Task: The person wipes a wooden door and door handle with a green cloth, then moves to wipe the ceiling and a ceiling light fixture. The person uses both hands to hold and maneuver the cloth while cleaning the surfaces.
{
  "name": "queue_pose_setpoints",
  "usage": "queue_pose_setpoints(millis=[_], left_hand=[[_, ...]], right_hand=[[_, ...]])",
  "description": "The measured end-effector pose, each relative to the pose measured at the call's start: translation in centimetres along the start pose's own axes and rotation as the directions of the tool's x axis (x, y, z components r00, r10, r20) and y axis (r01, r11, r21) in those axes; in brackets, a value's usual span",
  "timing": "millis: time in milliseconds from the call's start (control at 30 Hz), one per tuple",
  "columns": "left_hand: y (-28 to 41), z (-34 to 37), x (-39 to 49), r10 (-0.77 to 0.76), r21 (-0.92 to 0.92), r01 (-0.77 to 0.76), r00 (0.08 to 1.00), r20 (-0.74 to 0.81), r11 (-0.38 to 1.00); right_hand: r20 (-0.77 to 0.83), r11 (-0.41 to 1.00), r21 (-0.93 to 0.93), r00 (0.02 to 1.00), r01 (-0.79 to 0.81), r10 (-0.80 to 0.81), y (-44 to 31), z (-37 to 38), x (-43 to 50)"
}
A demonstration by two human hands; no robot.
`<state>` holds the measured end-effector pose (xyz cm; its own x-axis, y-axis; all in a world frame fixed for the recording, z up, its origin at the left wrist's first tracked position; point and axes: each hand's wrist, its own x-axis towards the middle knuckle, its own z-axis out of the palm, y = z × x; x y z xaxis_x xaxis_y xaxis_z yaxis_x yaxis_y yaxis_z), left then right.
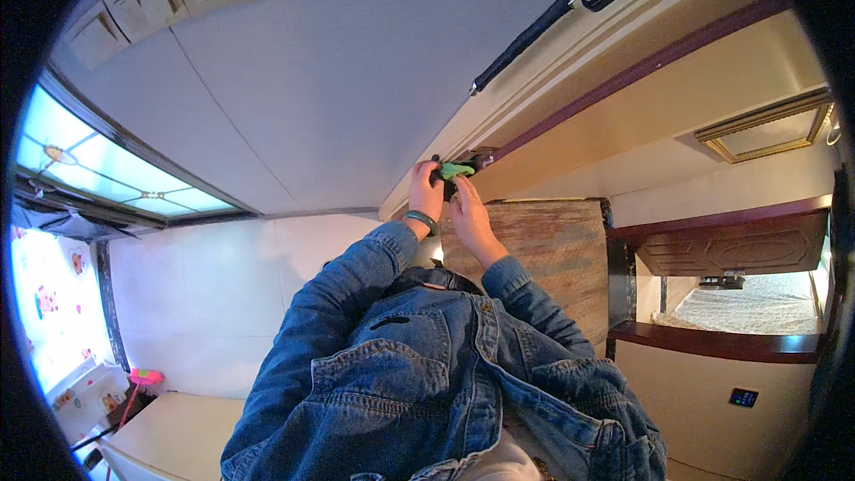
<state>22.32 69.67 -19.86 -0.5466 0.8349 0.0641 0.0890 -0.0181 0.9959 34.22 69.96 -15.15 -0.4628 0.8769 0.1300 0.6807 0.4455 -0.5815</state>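
Ahead of my body, both of my hands meet at the edge of a cream door (pixel 394 204). My left hand (pixel 425 192), with a dark bangle at the wrist, is curled at a black door fitting (pixel 435 177). My right hand (pixel 471 214) has its fingertips on a crumpled green cloth (pixel 457 170), which lies against the dark parts between the hands. The fingers hide much of the fitting, so its exact shape cannot be told.
A black-wrapped pull handle (pixel 524 43) hangs from a black plate on the door side. A dark red strip (pixel 641 80) runs along the frame. A patterned mat (pixel 534 247) covers the floor at right. Left are a leaded glass panel (pixel 120 153) and a pink brush (pixel 145 376).
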Motion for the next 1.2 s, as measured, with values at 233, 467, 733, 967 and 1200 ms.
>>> queue_pose_setpoints(millis=[233, 467, 733, 967, 1200], left_hand=[[-1.6, 1.2, -0.3, -0.329, 0.016, 0.329, 0.944, 0.000, 0.944], [-3.5, 4.8, 1.3, -0.582, -0.552, 0.686, 0.714, 0.389, 0.473], [4.0, 3.9, 1.5, -0.346, -0.664, 0.735, 0.663, 0.664, 0.134], [15.6, 2.2, 2.1, -0.122, -0.754, 0.624, 0.780, 0.613, 0.205], [25.6, 1.4, 2.1, 0.098, -0.831, 0.410, 0.874, 0.475, 0.377]], right_hand=[[0.070, 0.933, 0.278, 0.974, -0.226, 0.215, 2.8, 1.1, 0.1], [-0.163, 0.988, 0.138, 0.982, -0.071, 0.094, 2.5, -0.3, -0.1], [-0.346, 0.980, 0.152, 0.936, 0.128, -0.068, -4.2, -7.8, -0.6], [-0.522, 0.963, 0.043, 0.828, 0.266, -0.205, -8.6, -12.4, 0.0], [-0.636, 0.923, -0.133, 0.684, 0.360, -0.358, -11.2, -17.2, 2.1]])
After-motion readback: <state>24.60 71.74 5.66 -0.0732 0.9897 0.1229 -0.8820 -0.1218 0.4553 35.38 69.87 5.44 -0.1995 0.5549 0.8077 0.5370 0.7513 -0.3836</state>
